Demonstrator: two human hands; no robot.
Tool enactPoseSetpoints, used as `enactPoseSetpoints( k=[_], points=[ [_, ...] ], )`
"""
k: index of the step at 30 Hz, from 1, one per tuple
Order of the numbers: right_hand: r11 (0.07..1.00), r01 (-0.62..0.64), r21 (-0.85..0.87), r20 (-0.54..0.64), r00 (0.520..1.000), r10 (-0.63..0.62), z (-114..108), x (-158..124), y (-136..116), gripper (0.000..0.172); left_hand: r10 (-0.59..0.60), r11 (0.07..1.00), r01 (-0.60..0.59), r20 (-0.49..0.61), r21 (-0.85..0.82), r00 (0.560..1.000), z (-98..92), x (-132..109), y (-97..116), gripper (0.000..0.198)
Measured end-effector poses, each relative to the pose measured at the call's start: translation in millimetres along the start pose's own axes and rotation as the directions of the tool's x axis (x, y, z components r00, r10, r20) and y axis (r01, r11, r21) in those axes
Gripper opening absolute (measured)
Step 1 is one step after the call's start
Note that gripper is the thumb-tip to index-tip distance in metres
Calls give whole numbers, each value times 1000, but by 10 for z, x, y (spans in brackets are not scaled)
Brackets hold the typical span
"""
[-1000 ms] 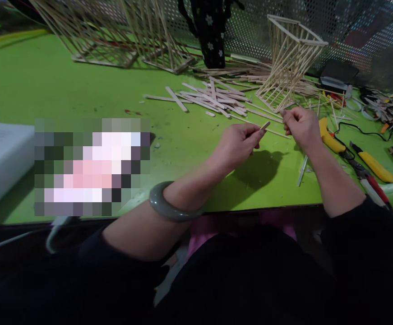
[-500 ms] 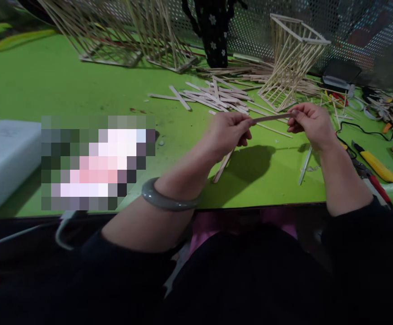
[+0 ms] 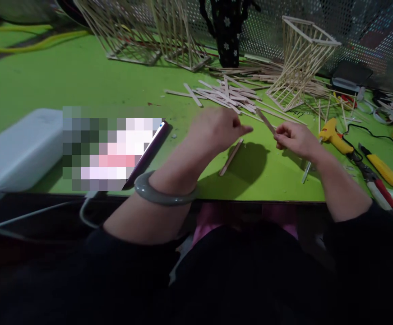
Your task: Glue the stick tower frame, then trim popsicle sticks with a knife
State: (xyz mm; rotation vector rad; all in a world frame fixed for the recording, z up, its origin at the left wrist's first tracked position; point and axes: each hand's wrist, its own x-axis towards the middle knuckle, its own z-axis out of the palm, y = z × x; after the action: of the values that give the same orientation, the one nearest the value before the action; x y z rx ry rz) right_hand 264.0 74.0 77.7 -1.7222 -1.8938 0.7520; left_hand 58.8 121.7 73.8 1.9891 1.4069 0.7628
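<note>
A flat wooden craft stick [image 3: 265, 121] is pinched between the thumb and fingers of my right hand [image 3: 296, 139], its free end pointing up and to the left. My left hand [image 3: 216, 128], with a grey bangle [image 3: 162, 192] on its wrist, is slightly blurred. Its thumb stands apart from the other fingers and nothing shows between them. On the green table [image 3: 250, 187] below my hands lies another craft stick [image 3: 231, 157]. Beyond them is a loose pile of craft sticks [image 3: 228, 94].
A twisted stick frame [image 3: 301, 67] stands at the back right; larger stick frames [image 3: 131, 54] stand at the back left. To the right lie a yellow glue gun [image 3: 335, 135], a yellow utility knife [image 3: 384, 169] and red-handled pliers [image 3: 379, 192]. A phone [image 3: 147, 155] and white box [image 3: 23, 140] are left.
My left hand has let go of the craft stick and moved slightly left. My right hand keeps the stick, now lower, further left and tilted.
</note>
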Motion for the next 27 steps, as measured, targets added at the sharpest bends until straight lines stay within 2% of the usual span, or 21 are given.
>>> enactPoseSetpoints(
  k=[3, 5, 7, 10, 17, 20, 23, 25, 27],
  points=[
    [995, -36, 92, -80, 996, 43, 15, 4, -4, 4, -33, 965, -11, 163, 261, 986, 10, -86, -83, 26],
    [995, -21, 102, -114, 993, 33, 32, 12, -3, 7, -54, 908, -44, 222, 416, 974, 17, -136, -111, 20],
    [992, 3, 129, -109, 994, 11, 54, 19, 0, 8, -61, 860, -82, 261, 503, 963, 16, -162, -114, 15],
    [975, 23, 221, -74, 997, -7, 88, 26, 13, 8, -72, 867, -71, 266, 493, 961, 14, -161, -102, 12],
    [918, -40, 394, -15, 999, 50, 131, 55, 48, 5, -40, 931, -32, 189, 364, 981, 18, -144, -126, 6],
    [860, -73, 505, 43, 997, 60, 154, 66, 12, 9, -32, 974, -12, 189, 228, 981, 10, -107, -82, 15],
    [798, -87, 596, 32, 996, 84, 174, 65, -47, 14, -60, 992, 75, 146, -98, 987, 52, -21, 57, 6],
    [773, -73, 630, 2, 996, 93, 175, 62, -70, 14, -107, 918, 136, 98, -374, 989, 124, 54, 191, 7],
    [762, -43, 646, -32, 996, 83, 166, 64, -65, 13, -117, 813, 140, 77, -566, 990, 222, 124, 327, 11]
  ],
)
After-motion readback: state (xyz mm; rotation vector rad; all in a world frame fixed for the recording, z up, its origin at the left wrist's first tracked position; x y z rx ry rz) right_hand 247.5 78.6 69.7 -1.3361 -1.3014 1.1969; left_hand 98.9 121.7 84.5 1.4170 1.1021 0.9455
